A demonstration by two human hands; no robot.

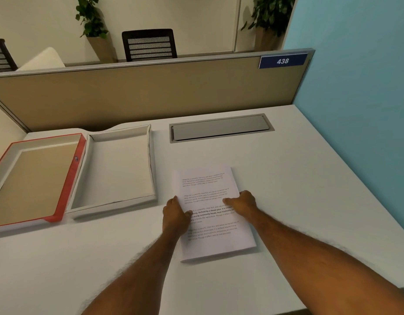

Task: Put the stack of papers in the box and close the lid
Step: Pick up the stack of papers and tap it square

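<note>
A stack of white printed papers [210, 244] lies flat on the white desk, a little right of centre. My left hand [175, 214] grips its left edge and my right hand [242, 202] grips its right edge, thumbs on top of the sheets. To the left sits the shallow white box [152, 169], open and with nothing inside. Its red-rimmed lid [67, 187] lies upside down just left of the box, touching it.
A grey cable hatch [221, 128] is set into the desk [310, 178] behind the papers. A tan partition [151, 92] with a blue "438" sign [282, 61] closes the back; a blue wall stands at the right.
</note>
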